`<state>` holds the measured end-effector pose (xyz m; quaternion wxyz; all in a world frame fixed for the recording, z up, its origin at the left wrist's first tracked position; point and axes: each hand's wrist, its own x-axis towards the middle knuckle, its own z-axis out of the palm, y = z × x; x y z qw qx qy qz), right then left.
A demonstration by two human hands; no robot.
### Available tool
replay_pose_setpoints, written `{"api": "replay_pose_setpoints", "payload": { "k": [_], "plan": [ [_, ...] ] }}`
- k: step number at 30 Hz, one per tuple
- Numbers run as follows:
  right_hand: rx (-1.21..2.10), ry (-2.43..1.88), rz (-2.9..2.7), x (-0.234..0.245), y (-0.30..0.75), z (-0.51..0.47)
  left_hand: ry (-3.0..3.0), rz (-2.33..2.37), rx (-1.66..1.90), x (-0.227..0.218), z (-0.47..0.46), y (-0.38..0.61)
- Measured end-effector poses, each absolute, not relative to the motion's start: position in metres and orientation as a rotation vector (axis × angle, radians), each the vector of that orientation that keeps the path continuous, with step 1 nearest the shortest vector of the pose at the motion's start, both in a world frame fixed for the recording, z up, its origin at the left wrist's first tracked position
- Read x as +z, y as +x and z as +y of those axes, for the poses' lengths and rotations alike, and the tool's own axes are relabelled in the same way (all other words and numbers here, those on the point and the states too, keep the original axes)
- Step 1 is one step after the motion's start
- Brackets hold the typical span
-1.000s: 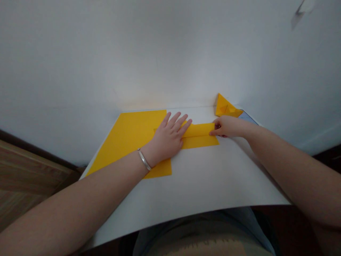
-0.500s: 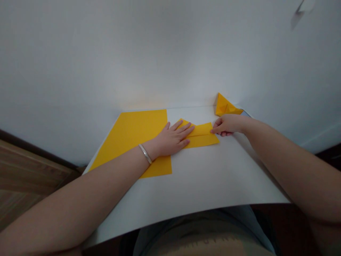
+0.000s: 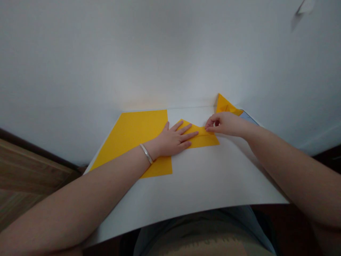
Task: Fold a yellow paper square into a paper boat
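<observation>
A folded yellow paper (image 3: 203, 139) lies on the white table (image 3: 202, 177). My left hand (image 3: 174, 139) rests flat on its left part, fingers stretched out and pointing right. My right hand (image 3: 223, 123) pinches the paper's upper right edge with thumb and fingertips, near the tips of my left fingers. A silver bangle (image 3: 146, 153) sits on my left wrist.
A large flat yellow sheet (image 3: 133, 135) lies under my left forearm at the table's left. A finished folded yellow shape (image 3: 225, 105) stands at the back right by the white wall, with a pale blue sheet (image 3: 249, 117) beside it. Wooden floor shows at the left.
The rolled upper flap of the paper has been folded down and flattened. My right hand moved left along the edge toward my left fingers, which slid right.
</observation>
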<state>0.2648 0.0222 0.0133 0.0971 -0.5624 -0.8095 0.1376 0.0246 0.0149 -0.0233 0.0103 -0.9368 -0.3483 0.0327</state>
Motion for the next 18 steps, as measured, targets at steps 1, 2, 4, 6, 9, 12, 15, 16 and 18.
{"api": "replay_pose_setpoints", "payload": {
  "k": [1, 2, 4, 6, 9, 12, 15, 16, 18],
  "plan": [
    [0.351, -1.566, -2.475, 0.014, 0.260, 0.020, -2.923, -1.083, 0.099, -0.022, 0.015, 0.025],
    [0.275, -1.423, -2.591, 0.015, 0.254, 0.017, -2.925, -1.078, 0.094, -0.020, 0.016, 0.025],
    [0.156, -1.284, -2.698, 0.018, 0.245, 0.012, -2.937, -1.072, 0.082, -0.016, 0.017, 0.024],
    [0.104, -1.189, -2.779, 0.020, 0.238, 0.007, -2.955, -1.085, 0.085, -0.013, 0.018, 0.024],
    [0.061, -1.071, -2.836, 0.021, 0.230, 0.000, -2.981, -1.123, 0.110, -0.009, 0.019, 0.024],
    [-0.011, -1.032, -2.823, 0.020, 0.223, -0.006, -2.998, -1.144, 0.090, -0.007, 0.019, 0.024],
    [-0.034, -1.044, -2.809, 0.018, 0.218, -0.008, -3.005, -1.169, 0.079, -0.006, 0.020, 0.025],
    [-0.036, -1.063, -2.805, 0.018, 0.218, -0.008, -3.002, -1.184, 0.077, -0.006, 0.020, 0.026],
    [-0.040, -1.103, -2.809, 0.019, 0.218, -0.007, -2.991, -1.200, 0.058, -0.006, 0.020, 0.028]
  ]
}}
